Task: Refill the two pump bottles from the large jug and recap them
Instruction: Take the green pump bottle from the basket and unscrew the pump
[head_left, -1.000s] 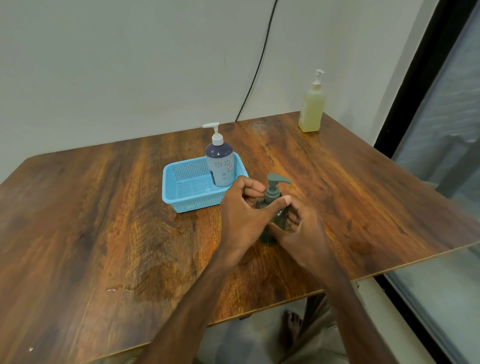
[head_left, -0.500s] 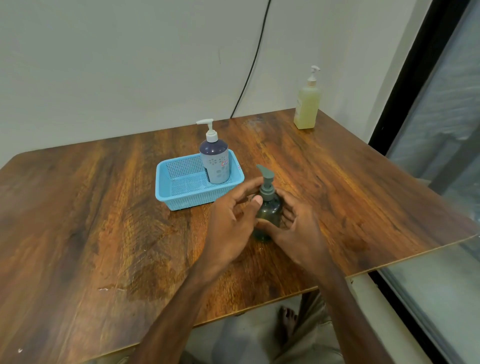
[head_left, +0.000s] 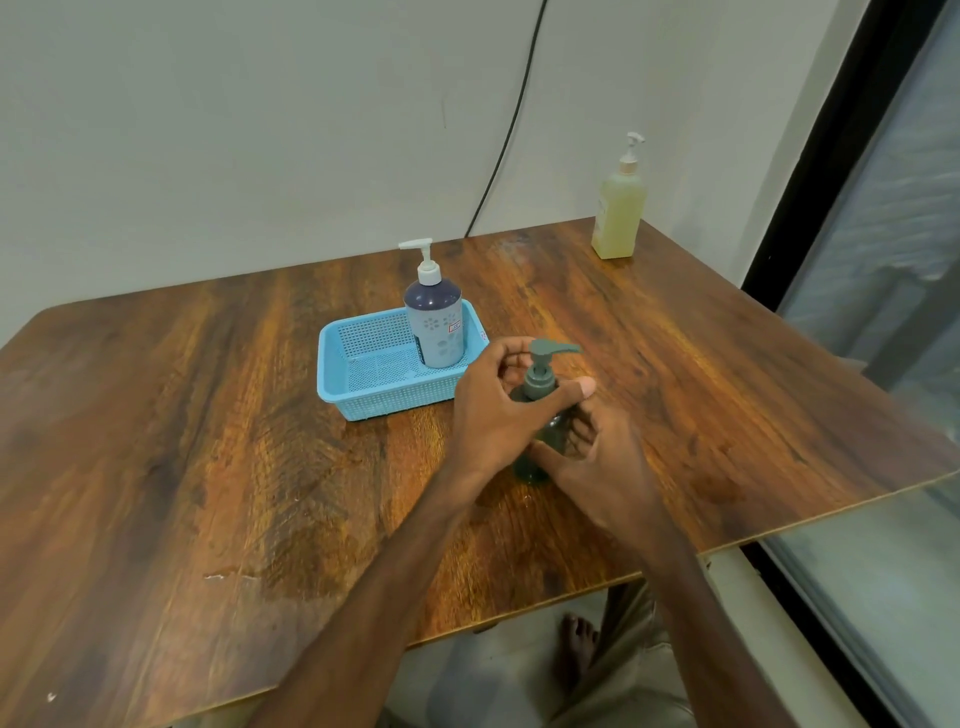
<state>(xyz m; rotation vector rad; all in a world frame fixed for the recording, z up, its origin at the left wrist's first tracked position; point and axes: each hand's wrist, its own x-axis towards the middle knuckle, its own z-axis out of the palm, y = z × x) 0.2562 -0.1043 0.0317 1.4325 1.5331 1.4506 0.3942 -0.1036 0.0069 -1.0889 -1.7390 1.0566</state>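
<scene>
Gripped upright on counter (head_left: 208, 441), not far from front edge: dark pump bottle (head_left: 553, 431), near blue basket (head_left: 332, 364). Left hand (head_left: 498, 410) fingers curled round pump collar; right hand (head_left: 602, 467) fingers wrapped round body (nozzle pointing right). Second pump bottle (head_left: 436, 327) standing in basket's right end. Yellow bottle (head_left: 618, 208) at far right corner by wall. Bare wood left and right; window (head_left: 883, 234) along right edge.

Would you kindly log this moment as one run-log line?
dark pump bottle: upright on table | left hand: grips pump collar | right hand: holds body | blue bottle: in basket
</scene>
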